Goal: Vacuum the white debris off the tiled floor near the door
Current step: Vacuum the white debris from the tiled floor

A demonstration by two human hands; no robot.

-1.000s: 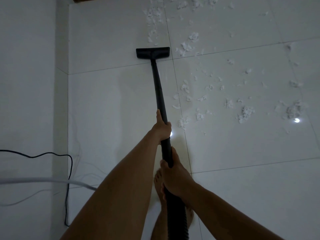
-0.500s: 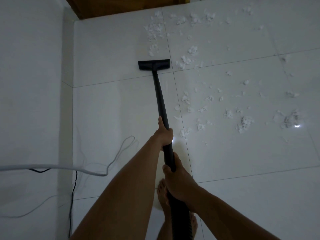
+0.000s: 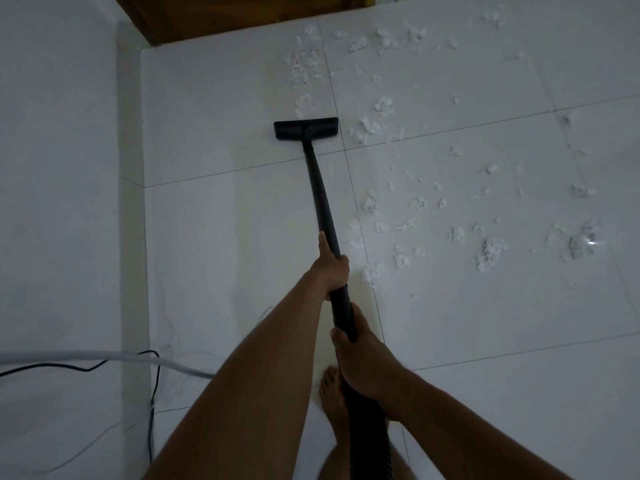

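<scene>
A black vacuum wand (image 3: 320, 195) runs away from me to a flat black floor nozzle (image 3: 306, 128) resting on the white tiled floor (image 3: 221, 237). My left hand (image 3: 331, 265) grips the wand higher up. My right hand (image 3: 360, 355) grips it lower, where the ribbed hose begins. White debris (image 3: 369, 128) lies in clumps just right of the nozzle, more debris (image 3: 304, 64) beyond it toward the wooden door (image 3: 221, 15), and scattered bits (image 3: 488, 251) cover the tiles to the right.
A white wall (image 3: 59, 202) rises along the left. A grey cable (image 3: 104, 356) and a thin black cord (image 3: 152, 393) trail across the floor at lower left. My bare foot (image 3: 330, 393) stands beside the hose.
The view has tilted up, so more of the wooden door shows at the top. The nozzle sits a little nearer the debris below the door. The grey cable has dropped lower on the left.
</scene>
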